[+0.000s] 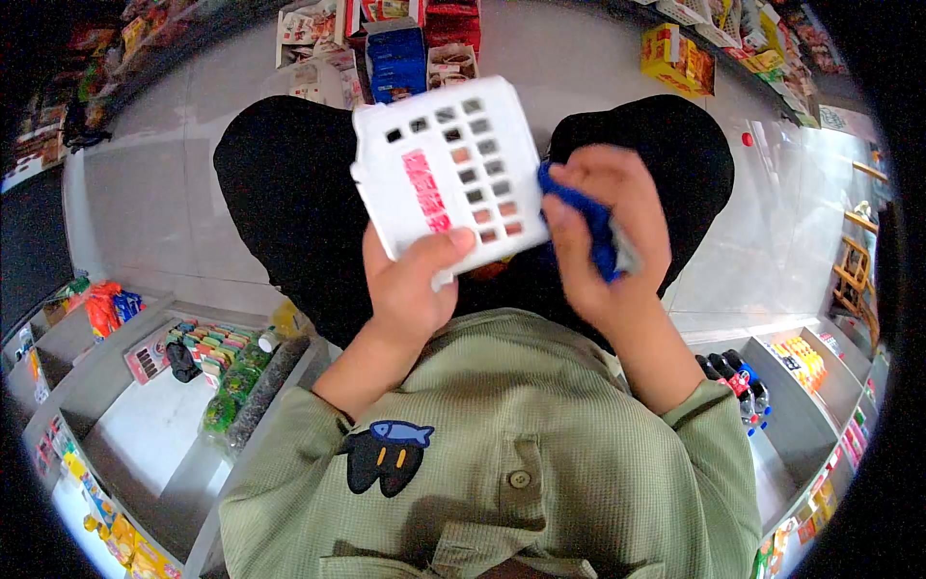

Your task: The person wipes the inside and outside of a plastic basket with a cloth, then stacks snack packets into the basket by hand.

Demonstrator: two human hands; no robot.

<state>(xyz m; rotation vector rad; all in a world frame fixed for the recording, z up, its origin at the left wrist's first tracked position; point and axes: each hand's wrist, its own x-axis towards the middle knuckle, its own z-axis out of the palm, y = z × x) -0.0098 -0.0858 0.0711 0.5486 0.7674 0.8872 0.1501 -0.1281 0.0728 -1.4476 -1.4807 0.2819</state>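
A white plastic basket (pixel 391 198) with rows of square holes and pink-red lettering is tilted up in front of my lap. My left hand (pixel 415 285) grips its lower edge, with the thumb on the lettered face and the other fingers hidden behind. Bunched in my right hand (pixel 622 227) is a blue cloth (pixel 600 232), close against the basket's right side. My right fingers are curled round the cloth and blurred; whether the cloth presses on the basket I cannot tell.
Boxes of packaged goods (pixel 395 58) stand on the floor ahead, with a yellow carton (pixel 677 60) farther right. Low grey shelves hold green coils (pixel 222 410) at left and dark rolled items (pixel 728 372) at right. My knees (pixel 280 183) flank the basket.
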